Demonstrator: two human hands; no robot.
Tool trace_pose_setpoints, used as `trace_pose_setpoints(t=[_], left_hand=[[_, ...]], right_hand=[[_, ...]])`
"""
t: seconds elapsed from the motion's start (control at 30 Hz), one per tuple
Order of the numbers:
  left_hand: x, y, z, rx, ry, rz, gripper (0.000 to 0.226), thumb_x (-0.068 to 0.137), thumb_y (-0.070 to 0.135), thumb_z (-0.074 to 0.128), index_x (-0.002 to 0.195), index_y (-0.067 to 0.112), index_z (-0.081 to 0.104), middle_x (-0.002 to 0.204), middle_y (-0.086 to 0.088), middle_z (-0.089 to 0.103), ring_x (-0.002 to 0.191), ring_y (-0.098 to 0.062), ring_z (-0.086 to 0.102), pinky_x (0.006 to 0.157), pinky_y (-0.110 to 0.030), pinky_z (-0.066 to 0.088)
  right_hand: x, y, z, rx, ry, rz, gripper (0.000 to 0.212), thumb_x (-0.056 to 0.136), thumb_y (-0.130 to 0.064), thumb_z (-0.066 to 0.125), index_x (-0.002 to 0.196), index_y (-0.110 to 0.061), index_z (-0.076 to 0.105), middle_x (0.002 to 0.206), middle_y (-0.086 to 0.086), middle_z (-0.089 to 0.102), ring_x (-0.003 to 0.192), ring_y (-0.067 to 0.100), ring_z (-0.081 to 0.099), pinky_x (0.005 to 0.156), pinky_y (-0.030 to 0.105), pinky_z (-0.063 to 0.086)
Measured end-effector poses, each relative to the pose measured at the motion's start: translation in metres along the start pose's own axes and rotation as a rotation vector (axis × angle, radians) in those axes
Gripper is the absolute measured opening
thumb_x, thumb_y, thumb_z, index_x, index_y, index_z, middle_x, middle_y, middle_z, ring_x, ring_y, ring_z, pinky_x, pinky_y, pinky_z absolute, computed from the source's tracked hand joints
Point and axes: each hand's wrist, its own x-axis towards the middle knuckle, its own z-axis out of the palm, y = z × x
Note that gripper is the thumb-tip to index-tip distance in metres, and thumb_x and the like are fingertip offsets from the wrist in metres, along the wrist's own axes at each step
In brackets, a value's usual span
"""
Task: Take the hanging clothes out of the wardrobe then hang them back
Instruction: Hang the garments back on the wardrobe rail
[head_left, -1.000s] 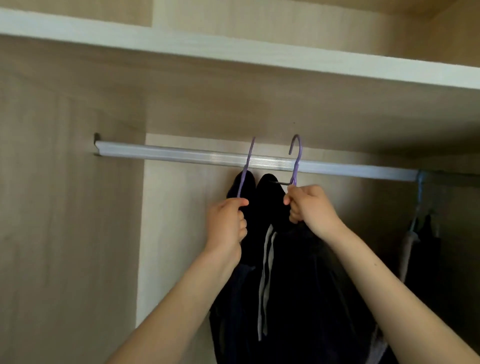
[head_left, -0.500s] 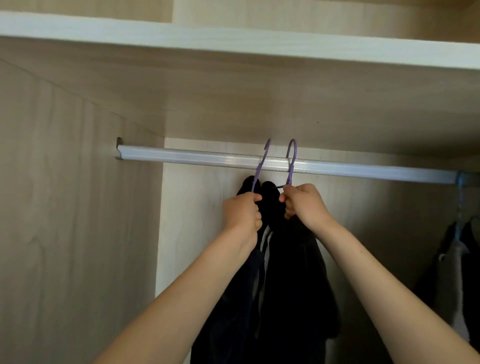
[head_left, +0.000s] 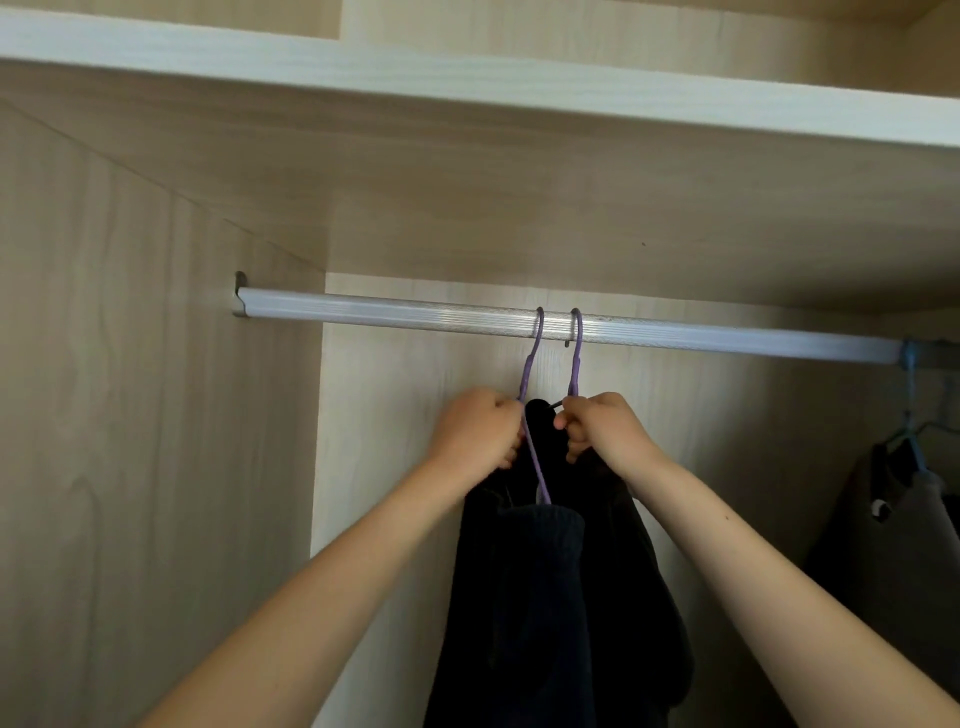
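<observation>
Two purple hangers carry dark clothes inside the wardrobe. Both hooks sit over the silver rail, close together near its middle. My left hand is closed around the neck of the left purple hanger. My right hand is closed around the neck of the right purple hanger. The dark garments hang straight down below my hands and between my forearms; their shoulders are hidden behind my fingers.
A wooden shelf runs just above the rail. The wardrobe's left side panel stands close by. At the far right a blue hanger holds a grey-brown garment on the same rail.
Both hangers were raised with their hooks above and in front of the rail; now the hooks rest over it. My hands have come closer together and slightly down.
</observation>
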Motion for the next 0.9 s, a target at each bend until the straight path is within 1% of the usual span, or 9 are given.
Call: trace_pose_setpoints(t=[0.07, 0.13, 0.2, 0.27, 0.37, 0.43, 0.53, 0.67, 0.9], left_hand=[[0.010, -0.001, -0.027, 0.486, 0.288, 0.349, 0.029, 0.093, 0.022, 0.045, 0.084, 0.005, 0.066, 0.083, -0.013, 0.069, 0.080, -0.032, 0.063, 0.073, -0.039, 0.052], [0.024, 0.005, -0.054, 0.589, 0.504, 0.656, 0.029, 0.090, 0.027, 0.047, 0.090, 0.005, 0.065, 0.092, -0.014, 0.064, 0.091, -0.033, 0.057, 0.076, -0.037, 0.045], [0.044, 0.010, -0.075, 0.680, 0.511, 0.787, 0.034, 0.089, 0.034, 0.050, 0.104, 0.007, 0.065, 0.102, -0.013, 0.061, 0.102, -0.032, 0.053, 0.083, -0.037, 0.042], [0.065, 0.006, -0.091, 0.810, 0.464, 0.749, 0.046, 0.089, 0.046, 0.045, 0.111, 0.011, 0.065, 0.107, -0.013, 0.062, 0.106, -0.033, 0.053, 0.088, -0.038, 0.040], [0.081, -0.007, -0.104, 0.955, 0.454, 0.649, 0.068, 0.084, 0.063, 0.023, 0.096, 0.014, 0.067, 0.093, -0.012, 0.068, 0.092, -0.033, 0.059, 0.082, -0.039, 0.039], [0.087, -0.013, -0.103, 0.915, 0.494, 0.704, 0.065, 0.085, 0.066, 0.024, 0.085, 0.015, 0.066, 0.080, -0.008, 0.066, 0.078, -0.030, 0.056, 0.075, -0.037, 0.035], [0.092, -0.016, -0.105, 0.868, 0.512, 0.783, 0.059, 0.084, 0.069, 0.028, 0.075, 0.020, 0.060, 0.068, -0.002, 0.057, 0.072, -0.030, 0.056, 0.072, -0.037, 0.033], [0.097, -0.021, -0.101, 0.856, 0.547, 0.850, 0.059, 0.087, 0.065, 0.035, 0.082, 0.016, 0.067, 0.075, -0.008, 0.065, 0.077, -0.034, 0.060, 0.075, -0.041, 0.036], [0.099, -0.024, -0.100, 0.810, 0.570, 0.877, 0.056, 0.086, 0.064, 0.036, 0.077, 0.016, 0.064, 0.072, -0.010, 0.064, 0.074, -0.036, 0.060, 0.072, -0.042, 0.037]], right_hand=[[-0.003, -0.004, 0.000, -0.022, 0.006, 0.025, 0.035, 0.094, -0.009, 0.045, 0.063, -0.001, 0.058, 0.032, -0.004, 0.034, 0.027, 0.011, 0.034, 0.049, 0.027, 0.035], [-0.009, -0.009, -0.002, -0.086, 0.012, 0.035, 0.029, 0.092, -0.008, 0.050, 0.067, 0.002, 0.062, 0.032, -0.004, 0.034, 0.027, 0.011, 0.037, 0.048, 0.025, 0.037], [-0.015, -0.014, -0.003, -0.164, 0.041, 0.000, 0.021, 0.088, -0.008, 0.054, 0.078, 0.007, 0.066, 0.037, -0.001, 0.040, 0.030, 0.011, 0.043, 0.041, 0.018, 0.037], [-0.018, -0.015, -0.005, -0.256, 0.091, -0.073, 0.026, 0.086, -0.009, 0.055, 0.087, 0.014, 0.065, 0.044, 0.003, 0.049, 0.037, 0.014, 0.050, 0.040, 0.017, 0.036], [-0.021, -0.017, -0.010, -0.387, 0.153, -0.125, 0.027, 0.088, -0.011, 0.055, 0.081, 0.009, 0.071, 0.051, 0.004, 0.057, 0.047, 0.016, 0.051, 0.048, 0.021, 0.039], [-0.022, -0.019, -0.015, -0.439, 0.183, -0.123, 0.026, 0.090, -0.012, 0.055, 0.078, 0.001, 0.073, 0.053, 0.001, 0.057, 0.044, 0.010, 0.048, 0.048, 0.019, 0.040], [-0.023, -0.019, -0.024, -0.511, 0.242, -0.110, 0.029, 0.092, -0.015, 0.052, 0.079, -0.003, 0.075, 0.055, -0.001, 0.058, 0.045, 0.009, 0.048, 0.049, 0.021, 0.038], [-0.026, -0.016, -0.044, -0.584, 0.331, -0.089, 0.031, 0.093, -0.018, 0.050, 0.076, -0.005, 0.073, 0.062, 0.004, 0.062, 0.053, 0.018, 0.051, 0.057, 0.027, 0.042], [-0.027, -0.011, -0.081, -0.681, 0.444, -0.036, 0.034, 0.091, -0.022, 0.050, 0.082, 0.002, 0.072, 0.079, 0.016, 0.072, 0.063, 0.026, 0.060, 0.072, 0.043, 0.056]])
